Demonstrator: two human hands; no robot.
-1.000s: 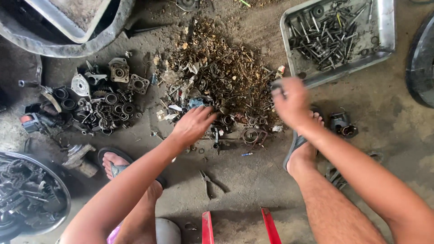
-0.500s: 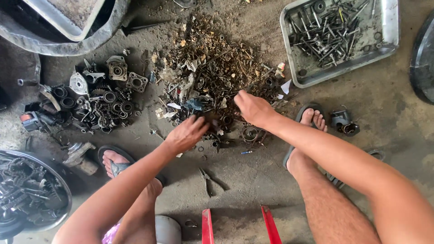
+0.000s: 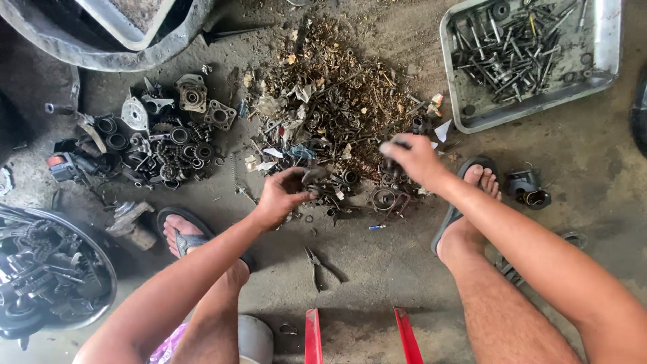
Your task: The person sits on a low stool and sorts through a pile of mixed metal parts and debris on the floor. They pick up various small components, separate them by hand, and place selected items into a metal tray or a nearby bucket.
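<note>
Both hands picking through a heap of metal scrap (image 3: 337, 108) on the concrete floor (image 3: 377, 269).

The left hand (image 3: 280, 197) pinches a small dark piece at the heap's near edge; the right hand (image 3: 411, 158) is blurred, grip unclear. The bits look light, stiff, sharp-edged: best pinched singly.

concrete floor (image 3: 593, 168) | scrap pile (image 3: 337, 101) | metal tray (image 3: 472, 114) | pliers (image 3: 315, 263)

We see our left hand (image 3: 280, 197) and right hand (image 3: 412, 158) picking through a scrap metal pile (image 3: 337, 101), pliers (image 3: 317, 264) lying on the floor nearby.
</note>
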